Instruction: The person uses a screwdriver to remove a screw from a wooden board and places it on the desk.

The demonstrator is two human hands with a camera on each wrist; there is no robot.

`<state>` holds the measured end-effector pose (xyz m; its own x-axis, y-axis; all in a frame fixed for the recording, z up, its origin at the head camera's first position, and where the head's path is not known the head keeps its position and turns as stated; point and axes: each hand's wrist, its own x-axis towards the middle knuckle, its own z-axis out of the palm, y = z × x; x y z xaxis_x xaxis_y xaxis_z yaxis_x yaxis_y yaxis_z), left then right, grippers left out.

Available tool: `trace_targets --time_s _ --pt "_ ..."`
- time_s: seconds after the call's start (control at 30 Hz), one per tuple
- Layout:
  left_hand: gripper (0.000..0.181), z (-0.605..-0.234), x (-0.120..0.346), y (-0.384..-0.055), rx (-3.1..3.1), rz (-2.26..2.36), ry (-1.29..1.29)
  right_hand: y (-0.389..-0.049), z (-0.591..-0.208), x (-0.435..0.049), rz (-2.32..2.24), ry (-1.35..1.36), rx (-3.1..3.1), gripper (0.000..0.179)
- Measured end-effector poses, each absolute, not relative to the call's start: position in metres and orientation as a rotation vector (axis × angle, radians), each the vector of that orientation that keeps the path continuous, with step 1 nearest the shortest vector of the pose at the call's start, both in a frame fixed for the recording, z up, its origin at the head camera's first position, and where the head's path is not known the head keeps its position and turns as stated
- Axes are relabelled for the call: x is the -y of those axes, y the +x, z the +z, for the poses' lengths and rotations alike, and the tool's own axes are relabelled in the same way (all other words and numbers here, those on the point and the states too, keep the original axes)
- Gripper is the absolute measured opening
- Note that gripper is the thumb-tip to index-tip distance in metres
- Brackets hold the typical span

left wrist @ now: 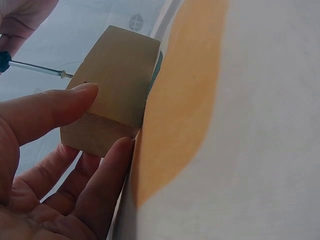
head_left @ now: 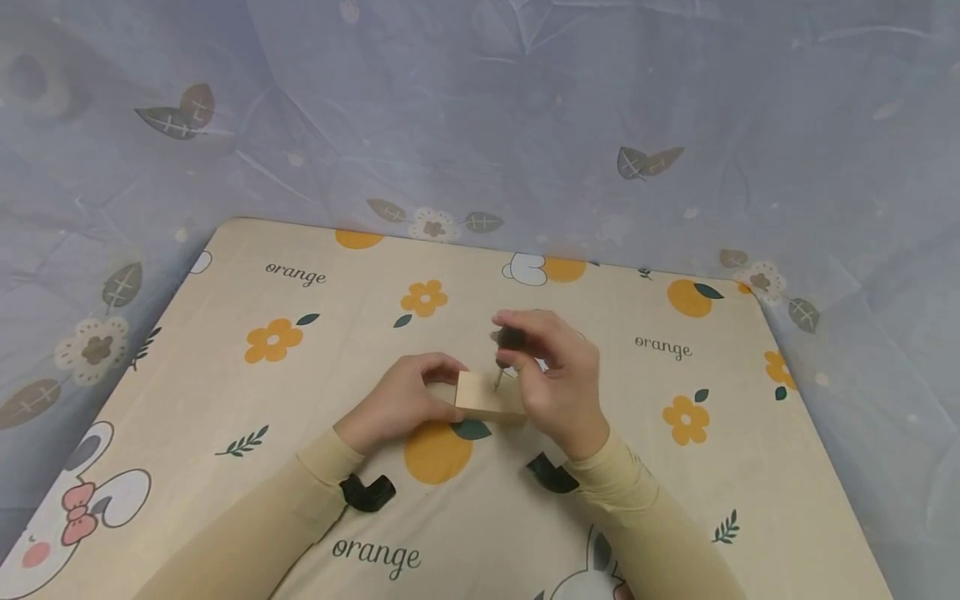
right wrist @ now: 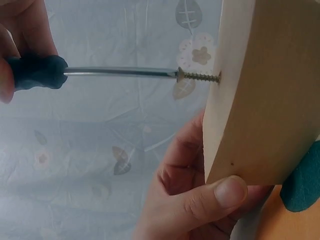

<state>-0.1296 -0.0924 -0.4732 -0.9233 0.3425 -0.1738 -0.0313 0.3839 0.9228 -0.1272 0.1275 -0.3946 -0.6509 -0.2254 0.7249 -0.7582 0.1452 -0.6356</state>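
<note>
A pale wooden block (head_left: 487, 398) lies on the patterned cloth, its left end held by my left hand (head_left: 408, 396). In the left wrist view the thumb (left wrist: 65, 106) presses one side of the block while the other fingers curl round its end. My right hand (head_left: 562, 375) grips the dark handle of a screwdriver (right wrist: 37, 72) above the block. The screwdriver's metal shaft meets the head of a brass-coloured screw (right wrist: 200, 77). Most of the threaded screw stands out of the block's top face, its tip in the wood. A small dark dot marks the block's side.
A cream tablecloth (head_left: 330, 325) printed with oranges, flowers and words covers the table. Behind it hangs a grey-blue patterned sheet (head_left: 465, 108). Black wrist pieces (head_left: 369, 493) sit at both sleeves.
</note>
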Motion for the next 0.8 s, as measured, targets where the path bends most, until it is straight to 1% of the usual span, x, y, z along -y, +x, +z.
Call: trace_targets --time_s 0.17,0.4,0.63,0.8 --pt "0.049 -0.4734 0.0927 -0.1294 -2.305 1.558 0.270 -0.1252 -0.3933 -0.1262 1.496 0.951 2.035 0.040" --pt "0.048 -0.4749 0.0932 -0.1298 -2.321 1.545 0.292 -0.1242 -0.3947 -0.1246 1.371 0.866 2.058 0.047" --pt "0.047 -0.4756 0.0929 -0.1302 -2.304 1.548 0.288 -0.1261 -0.3971 -0.1240 1.368 0.862 1.953 0.038" --pt "0.047 -0.4759 0.0928 -0.1304 -2.302 1.553 0.291 -0.1260 -0.3972 -0.1241 1.390 0.862 1.939 0.036"
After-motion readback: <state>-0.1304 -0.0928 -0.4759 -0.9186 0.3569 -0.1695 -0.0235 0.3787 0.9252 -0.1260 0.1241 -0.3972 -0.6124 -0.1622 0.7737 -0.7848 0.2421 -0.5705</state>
